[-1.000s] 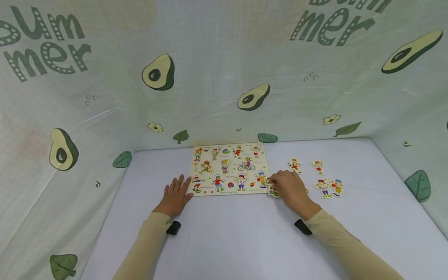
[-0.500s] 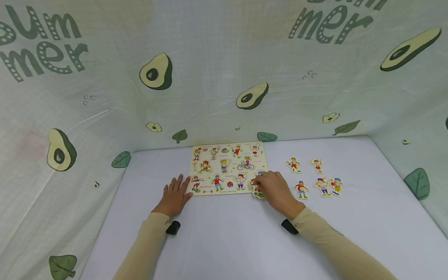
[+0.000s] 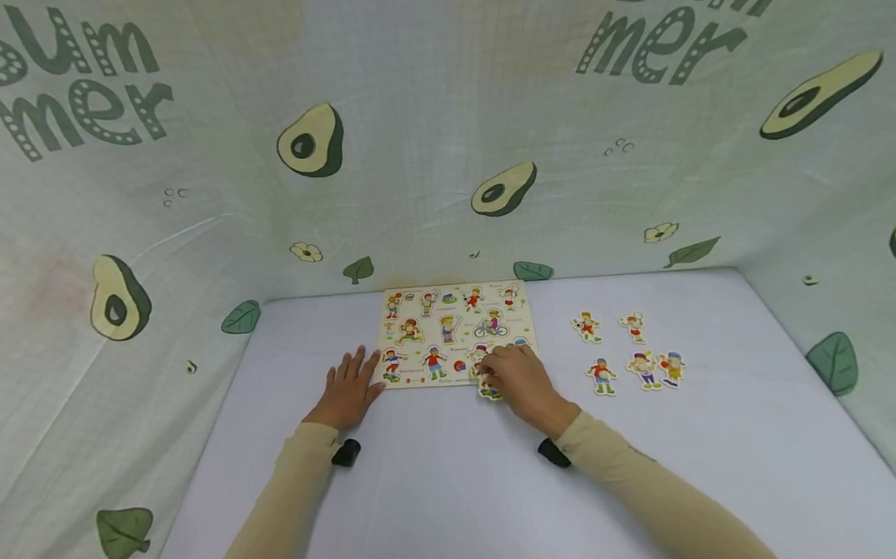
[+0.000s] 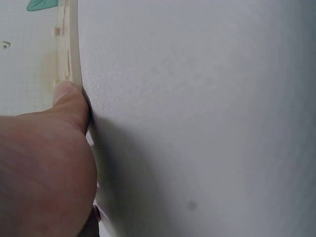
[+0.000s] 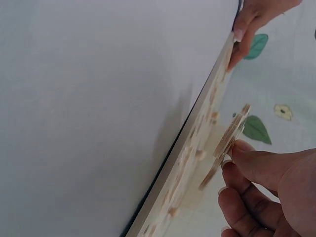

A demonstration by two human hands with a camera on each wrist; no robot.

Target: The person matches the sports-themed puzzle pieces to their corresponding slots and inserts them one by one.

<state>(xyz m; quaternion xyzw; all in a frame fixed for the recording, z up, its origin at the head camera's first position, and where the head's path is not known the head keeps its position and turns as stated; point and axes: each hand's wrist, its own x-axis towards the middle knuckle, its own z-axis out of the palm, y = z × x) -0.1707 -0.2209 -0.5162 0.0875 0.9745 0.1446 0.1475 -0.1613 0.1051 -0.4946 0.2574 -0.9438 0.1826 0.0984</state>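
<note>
A wooden picture puzzle board (image 3: pixel 524 326) with printed children playing sports lies at the back of the table. My left hand (image 3: pixel 345 389) rests at its left side, fingers spread; in the left wrist view the thumb (image 4: pixel 71 101) touches the board's edge. Over the lower right part of the board, my right hand (image 3: pixel 522 383) pinches a thin wooden puzzle piece (image 3: pixel 491 388) shaped like a figure. Seen from the right wrist, the puzzle piece (image 5: pixel 228 140) stands tilted above the board between thumb and fingers. Part of the board is hidden behind this hand.
Several loose puzzle pieces lie right of the board, among them a red-shirted figure (image 3: pixel 601 376), a football player (image 3: pixel 586 326) and a tennis player (image 3: pixel 632 327). Two others, a purple-trousered figure (image 3: pixel 642 370) and a blue-capped figure (image 3: pixel 672 369), touch or nearly touch. A printed cloth (image 3: pixel 417 128) hangs behind.
My right hand has moved left with the puzzle piece, from the board's right edge to over its lower right part. The left hand has stayed at the board's left side.
</note>
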